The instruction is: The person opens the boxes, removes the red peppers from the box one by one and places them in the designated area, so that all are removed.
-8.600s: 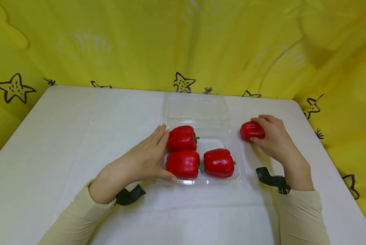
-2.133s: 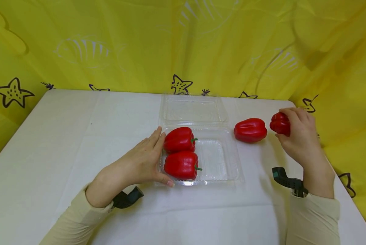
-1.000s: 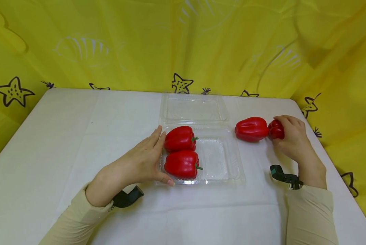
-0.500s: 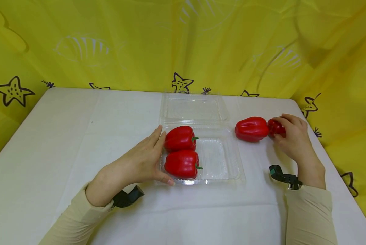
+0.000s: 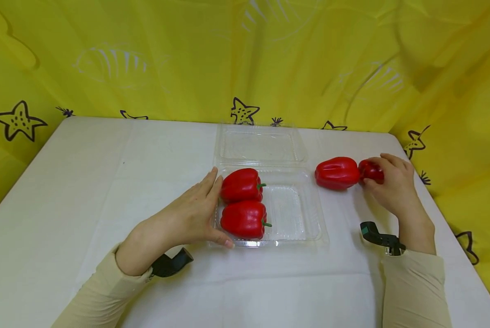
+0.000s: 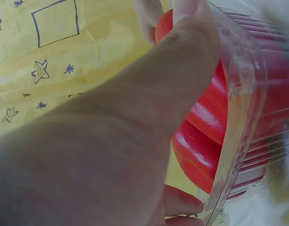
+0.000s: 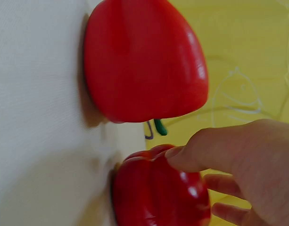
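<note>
Two red bell peppers point(image 5: 242, 186) with green stems lie one behind the other in the left half of a clear plastic clamshell container point(image 5: 286, 214), whose lid point(image 5: 261, 145) is folded back. My left hand point(image 5: 187, 214) rests on the container's left edge, fingers straight along the side and thumb at the front corner. Right of the container another red bell pepper point(image 5: 337, 173) lies on its side on the table. Close by its right end is a further red bell pepper point(image 7: 158, 193), with my right hand point(image 5: 394, 184) around its right part, thumb in front and fingers behind.
A white cloth point(image 5: 105, 173) covers the table. Yellow curtain point(image 5: 187, 59) with sea-creature drawings hangs behind and along the sides. Black camera mounts point(image 5: 378, 236) sit at both wrists.
A pepper left the container's right half. My right hand brought it down beside the other loose pepper, then shifted its fingers slightly. The left hand has stayed in place.
</note>
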`<state>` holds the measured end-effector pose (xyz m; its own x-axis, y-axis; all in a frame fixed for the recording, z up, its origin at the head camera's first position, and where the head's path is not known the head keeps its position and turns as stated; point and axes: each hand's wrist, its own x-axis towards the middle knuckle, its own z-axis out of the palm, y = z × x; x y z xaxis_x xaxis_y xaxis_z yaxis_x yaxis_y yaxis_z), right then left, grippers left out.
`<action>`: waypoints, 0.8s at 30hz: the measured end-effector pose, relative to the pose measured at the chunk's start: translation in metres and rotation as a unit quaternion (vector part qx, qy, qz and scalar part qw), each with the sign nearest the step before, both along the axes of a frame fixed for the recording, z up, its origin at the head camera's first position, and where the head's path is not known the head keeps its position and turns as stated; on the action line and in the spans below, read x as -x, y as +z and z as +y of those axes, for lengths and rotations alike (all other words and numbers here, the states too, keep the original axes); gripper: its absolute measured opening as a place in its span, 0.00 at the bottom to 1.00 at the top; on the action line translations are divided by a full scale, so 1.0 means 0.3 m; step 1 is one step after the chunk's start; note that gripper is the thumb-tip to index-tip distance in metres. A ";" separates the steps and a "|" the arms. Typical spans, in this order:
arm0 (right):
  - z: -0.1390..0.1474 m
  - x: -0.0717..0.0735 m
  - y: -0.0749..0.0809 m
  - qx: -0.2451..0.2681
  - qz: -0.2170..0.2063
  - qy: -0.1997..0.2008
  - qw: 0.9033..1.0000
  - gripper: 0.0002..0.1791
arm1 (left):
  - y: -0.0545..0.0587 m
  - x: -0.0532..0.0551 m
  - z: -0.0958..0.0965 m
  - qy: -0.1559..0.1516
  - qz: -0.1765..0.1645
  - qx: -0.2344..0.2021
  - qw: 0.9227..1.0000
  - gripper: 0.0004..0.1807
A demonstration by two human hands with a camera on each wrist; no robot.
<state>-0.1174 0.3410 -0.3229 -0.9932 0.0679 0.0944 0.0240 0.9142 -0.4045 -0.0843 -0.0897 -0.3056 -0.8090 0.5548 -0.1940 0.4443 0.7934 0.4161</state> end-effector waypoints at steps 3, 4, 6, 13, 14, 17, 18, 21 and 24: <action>-0.020 -0.008 0.029 0.014 0.013 -0.011 1.000 0.27 | 0.001 0.000 0.000 -0.001 0.001 0.000 1.000 0.74; -0.028 -0.012 0.041 0.021 0.024 -0.015 0.999 0.27 | 0.001 0.000 0.000 -0.001 0.001 0.001 1.000 0.74; -0.047 -0.020 0.066 0.036 0.052 -0.019 0.998 0.26 | 0.001 0.000 -0.001 -0.003 0.001 0.000 1.000 0.74; -0.126 -0.042 0.117 0.063 0.132 -0.006 0.989 0.25 | -0.003 -0.001 -0.005 -0.004 0.000 -0.003 1.000 0.74; -0.137 -0.044 0.121 0.063 0.140 -0.001 0.988 0.25 | -0.004 -0.001 -0.005 -0.004 -0.001 -0.003 1.000 0.74; -0.171 -0.052 0.135 0.059 0.150 0.014 0.987 0.25 | -0.003 -0.002 -0.004 -0.002 -0.004 -0.003 1.000 0.74; -0.181 -0.055 0.139 0.057 0.152 0.019 0.987 0.26 | -0.003 -0.002 -0.003 -0.001 -0.004 -0.001 1.000 0.74; -0.211 -0.062 0.150 0.056 0.156 0.040 0.985 0.26 | -0.001 -0.003 -0.002 -0.002 0.001 0.006 1.000 0.74; -0.241 -0.071 0.158 0.057 0.163 0.061 0.983 0.26 | 0.002 -0.006 -0.002 -0.004 0.009 0.022 1.000 0.74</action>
